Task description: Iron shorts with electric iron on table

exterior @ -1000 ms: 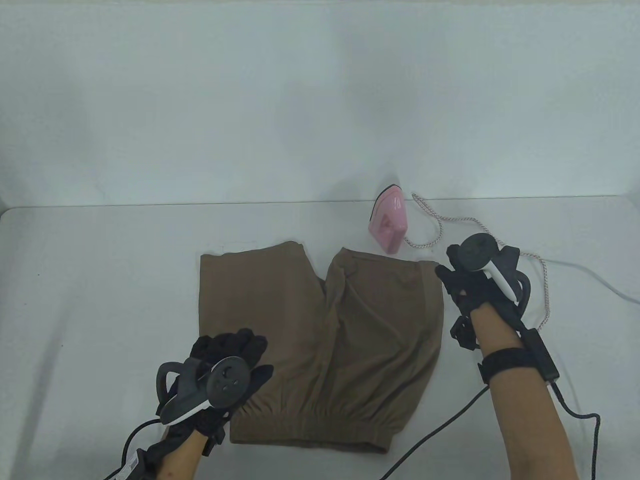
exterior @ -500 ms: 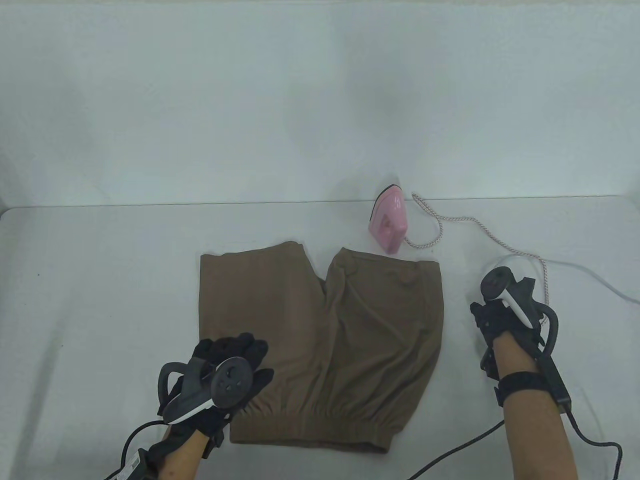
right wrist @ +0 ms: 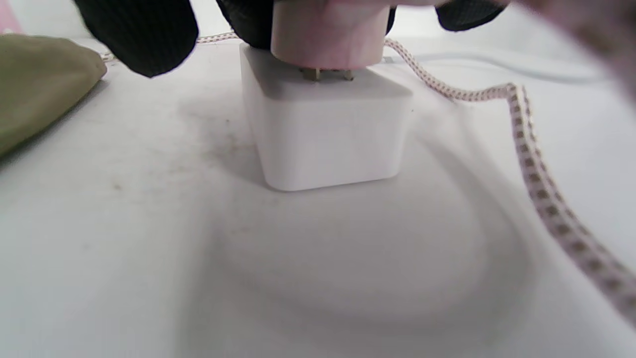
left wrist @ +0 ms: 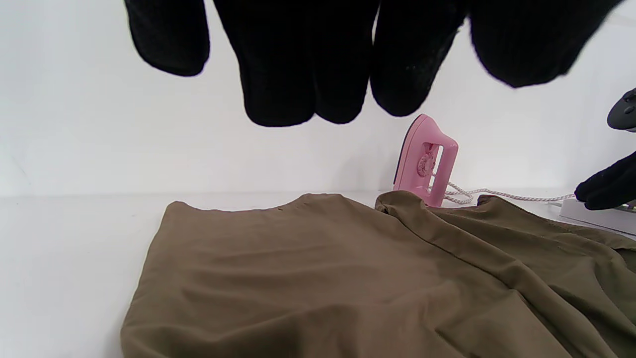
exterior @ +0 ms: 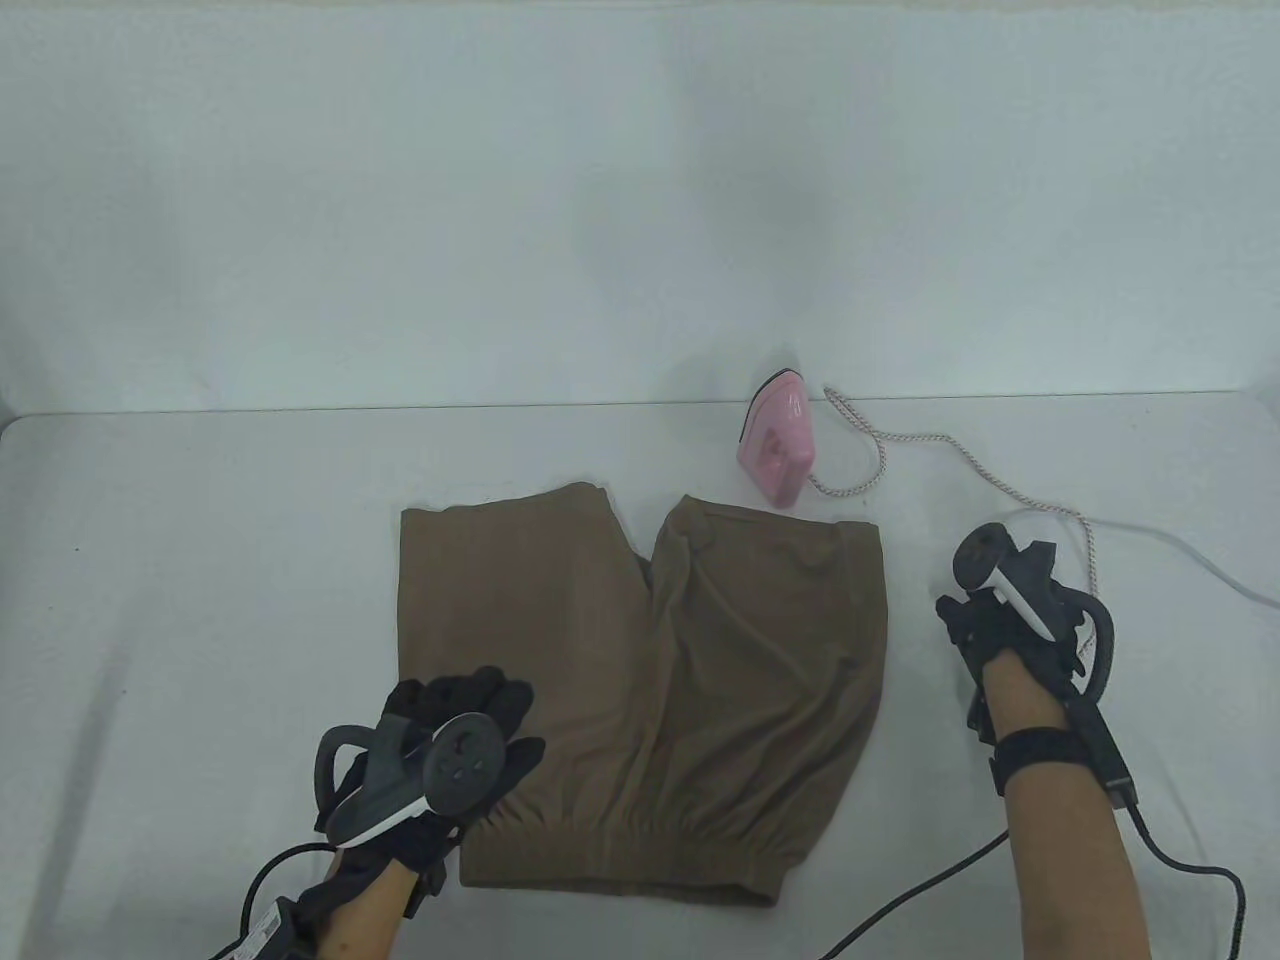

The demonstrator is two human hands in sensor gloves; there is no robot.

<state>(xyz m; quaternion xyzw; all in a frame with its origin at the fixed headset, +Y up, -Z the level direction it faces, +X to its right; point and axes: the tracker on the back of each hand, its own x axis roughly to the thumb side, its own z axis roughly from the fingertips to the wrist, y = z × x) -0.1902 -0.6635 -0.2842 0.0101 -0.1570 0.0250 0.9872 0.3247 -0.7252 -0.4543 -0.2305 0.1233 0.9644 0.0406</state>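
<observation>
Brown shorts (exterior: 640, 680) lie flat on the white table, waistband nearest me; they also show in the left wrist view (left wrist: 348, 278). The pink iron (exterior: 775, 445) stands on its heel just behind them, untouched (left wrist: 425, 161). My left hand (exterior: 470, 700) lies over the shorts' lower left part, fingers (left wrist: 308, 74) stretched out, holding nothing. My right hand (exterior: 985, 620) is to the right of the shorts. In the right wrist view it grips the pink plug (right wrist: 328, 35) on top of a white socket block (right wrist: 325, 134), with the prongs partly showing.
The iron's braided cord (exterior: 960, 460) loops across the table to my right hand and runs past the socket block (right wrist: 531, 169). A white cable (exterior: 1180, 545) leads off to the right edge. Black glove cables trail at the front (exterior: 900, 890).
My right hand has left the shorts' upper right corner and moved right and towards me, down to the socket block. My left hand and the iron have not moved.
</observation>
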